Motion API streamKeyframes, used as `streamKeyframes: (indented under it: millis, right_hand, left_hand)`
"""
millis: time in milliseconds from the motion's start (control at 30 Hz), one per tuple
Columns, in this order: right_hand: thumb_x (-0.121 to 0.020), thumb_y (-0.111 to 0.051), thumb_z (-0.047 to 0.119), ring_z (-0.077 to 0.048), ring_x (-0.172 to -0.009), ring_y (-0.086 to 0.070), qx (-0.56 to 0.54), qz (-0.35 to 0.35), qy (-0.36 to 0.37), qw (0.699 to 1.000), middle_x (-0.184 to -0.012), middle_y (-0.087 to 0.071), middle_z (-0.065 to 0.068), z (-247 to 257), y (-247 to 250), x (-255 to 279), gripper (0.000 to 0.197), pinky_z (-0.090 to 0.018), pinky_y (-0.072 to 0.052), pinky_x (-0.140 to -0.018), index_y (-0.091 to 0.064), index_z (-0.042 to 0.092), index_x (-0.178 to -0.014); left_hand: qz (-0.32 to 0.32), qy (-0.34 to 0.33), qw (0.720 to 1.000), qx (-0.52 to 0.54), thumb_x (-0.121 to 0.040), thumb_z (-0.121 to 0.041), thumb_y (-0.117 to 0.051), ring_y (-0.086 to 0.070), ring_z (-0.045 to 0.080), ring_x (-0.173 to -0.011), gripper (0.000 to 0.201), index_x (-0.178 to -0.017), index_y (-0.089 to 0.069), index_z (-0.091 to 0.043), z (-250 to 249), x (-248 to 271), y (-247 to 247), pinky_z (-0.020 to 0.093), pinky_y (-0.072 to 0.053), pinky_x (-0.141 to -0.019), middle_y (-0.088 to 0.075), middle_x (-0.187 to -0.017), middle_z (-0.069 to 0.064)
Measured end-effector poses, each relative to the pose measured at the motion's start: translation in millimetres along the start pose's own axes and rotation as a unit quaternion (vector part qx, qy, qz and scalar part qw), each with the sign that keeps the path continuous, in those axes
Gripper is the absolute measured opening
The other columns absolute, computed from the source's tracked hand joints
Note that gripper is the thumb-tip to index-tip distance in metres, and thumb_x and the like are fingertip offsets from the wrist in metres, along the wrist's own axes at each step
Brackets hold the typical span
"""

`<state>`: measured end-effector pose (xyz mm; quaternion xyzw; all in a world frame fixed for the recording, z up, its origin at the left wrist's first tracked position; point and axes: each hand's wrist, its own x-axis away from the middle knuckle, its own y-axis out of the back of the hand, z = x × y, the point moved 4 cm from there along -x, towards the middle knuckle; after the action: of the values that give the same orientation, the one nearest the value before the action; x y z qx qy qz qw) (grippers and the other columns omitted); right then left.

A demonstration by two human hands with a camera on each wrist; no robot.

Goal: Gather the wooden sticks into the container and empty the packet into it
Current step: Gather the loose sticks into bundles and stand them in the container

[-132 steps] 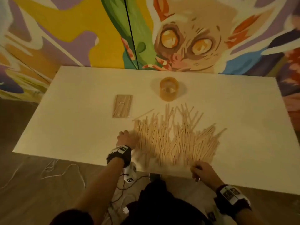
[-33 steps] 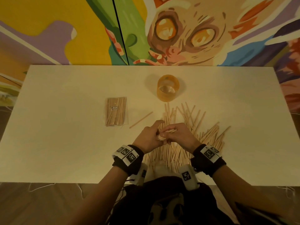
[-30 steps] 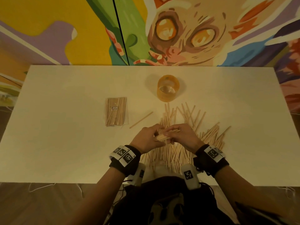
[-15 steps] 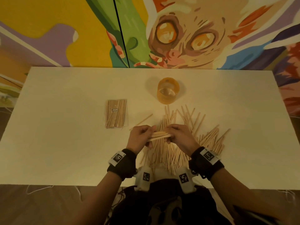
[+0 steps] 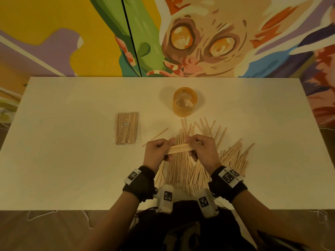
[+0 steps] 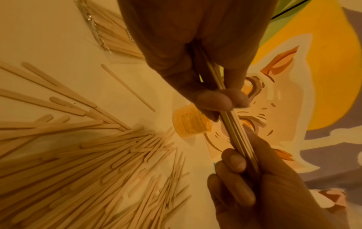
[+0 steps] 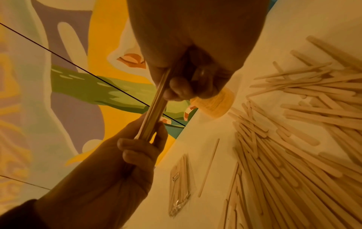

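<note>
A small bundle of wooden sticks (image 5: 178, 148) is held level above the table, my left hand (image 5: 159, 151) gripping its left end and my right hand (image 5: 203, 149) its right end. The same bundle (image 6: 235, 131) (image 7: 154, 111) shows edge-on in both wrist views, fingers curled round it. Beneath my hands a wide pile of loose sticks (image 5: 233, 156) lies spread on the white table (image 5: 72, 169). The orange translucent container (image 5: 184, 102) stands upright behind the pile. A clear packet of sticks (image 5: 126, 130) lies flat at the left.
One stray stick (image 5: 155, 136) lies between the packet and the pile. A painted mural wall (image 5: 199, 38) rises just behind the table's far edge. Cables lie on the floor (image 5: 45, 212) below the near edge.
My hands came together over the pile, picked up a bundle of sticks, raised it and drew apart along it. The view shifted slightly.
</note>
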<state>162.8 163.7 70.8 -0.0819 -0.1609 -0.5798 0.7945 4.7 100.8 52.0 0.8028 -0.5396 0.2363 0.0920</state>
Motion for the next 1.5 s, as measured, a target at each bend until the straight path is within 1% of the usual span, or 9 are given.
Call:
streamKeyframes:
  millis: [200,367,533,633,867,1033,1200,1367,1500]
  right_hand:
    - [-0.097,-0.060,0.019,-0.017,-0.036,-0.040,-0.002,-0.003,0.013,1.000,-0.053,-0.052,-0.017,3,0,-3,0.030,-0.023,-0.034,-0.037,-0.067,-0.006,-0.081]
    - [-0.095,-0.062,0.023,-0.021,-0.037,-0.041,-0.023,-0.003,0.009,1.000,-0.053,-0.053,-0.019,3,0,-10,0.031,-0.024,-0.035,-0.037,-0.068,-0.004,-0.080]
    - [-0.092,-0.066,0.030,-0.019,-0.039,-0.040,-0.070,-0.041,-0.024,0.996,-0.053,-0.053,-0.014,9,9,-29,0.035,-0.024,-0.033,-0.038,-0.065,-0.005,-0.089]
    - [-0.094,-0.064,0.028,-0.019,-0.038,-0.038,-0.055,-0.039,-0.010,0.998,-0.052,-0.051,-0.014,16,10,-45,0.039,-0.023,-0.030,-0.037,-0.063,-0.009,-0.084]
    - [-0.096,-0.061,0.012,-0.007,-0.034,-0.041,-0.045,-0.036,-0.003,0.998,-0.055,-0.048,-0.010,44,18,-93,0.032,-0.016,-0.034,-0.036,-0.059,-0.017,-0.082]
    - [-0.094,-0.062,0.007,-0.010,-0.034,-0.042,-0.038,-0.020,0.009,0.999,-0.043,-0.049,0.000,61,29,-144,0.026,-0.017,-0.035,-0.036,-0.058,0.001,-0.069]
    - [-0.090,-0.070,0.018,-0.017,-0.039,-0.046,0.063,-0.025,0.059,0.996,-0.054,-0.053,-0.010,79,50,-202,0.038,-0.026,-0.037,-0.042,-0.058,-0.014,-0.074]
    - [-0.089,-0.071,0.025,-0.021,-0.045,-0.056,0.273,0.003,0.129,0.953,-0.072,-0.062,-0.015,94,40,-238,0.033,-0.030,-0.047,-0.047,-0.062,-0.004,-0.075]
    - [-0.091,-0.065,0.034,-0.023,-0.075,-0.056,0.464,0.115,0.140,0.867,-0.085,-0.061,-0.014,85,5,-253,0.030,-0.038,-0.049,-0.072,-0.069,0.005,-0.088]
  left_hand:
    - [0.000,0.030,0.998,0.050,-0.093,-0.022,-0.062,-0.051,0.014,-0.037,0.025,-0.082,-0.068,0.000,-3,0,-2,0.023,-0.046,-0.042,-0.061,-0.049,0.003]
    - [-0.012,-0.001,1.000,0.021,-0.087,-0.022,-0.070,-0.052,0.017,-0.041,0.024,-0.069,-0.066,-0.007,-7,-8,-9,0.027,-0.049,-0.048,-0.060,-0.054,0.003]
    - [-0.031,-0.019,0.998,0.052,-0.086,-0.015,-0.071,-0.050,0.017,-0.037,0.023,-0.064,-0.067,-0.009,-14,-22,-20,0.028,-0.049,-0.047,-0.065,-0.073,0.018]
    - [-0.033,-0.016,0.997,0.066,-0.088,-0.015,-0.069,-0.048,0.017,-0.036,0.025,-0.065,-0.065,-0.007,-18,-35,-28,0.027,-0.049,-0.045,-0.067,-0.071,0.009]
    - [-0.026,-0.019,0.998,0.060,-0.092,-0.021,-0.064,-0.054,0.019,-0.045,0.024,-0.072,-0.062,-0.007,-33,-77,-39,0.033,-0.053,-0.057,-0.063,-0.062,0.002]
    - [-0.018,-0.010,0.998,0.065,-0.097,-0.023,-0.056,-0.066,0.019,-0.060,0.023,-0.090,-0.064,-0.002,-46,-110,-40,0.028,-0.055,-0.055,-0.067,-0.078,0.010]
    - [-0.034,0.010,0.999,0.037,-0.097,-0.025,-0.055,-0.070,0.024,-0.070,0.021,-0.102,-0.063,-0.007,-45,-133,-25,0.028,-0.054,-0.054,-0.071,-0.092,0.009]
    - [-0.081,0.014,0.996,-0.013,-0.094,-0.017,-0.057,-0.068,0.023,-0.068,0.017,-0.109,-0.059,-0.009,-27,-135,5,0.027,-0.052,-0.053,-0.070,-0.096,0.010]
    - [-0.097,0.025,0.993,-0.067,-0.093,-0.014,-0.059,-0.068,0.022,-0.067,0.018,-0.111,-0.058,-0.011,-5,-130,29,0.028,-0.051,-0.053,-0.071,-0.093,0.011]
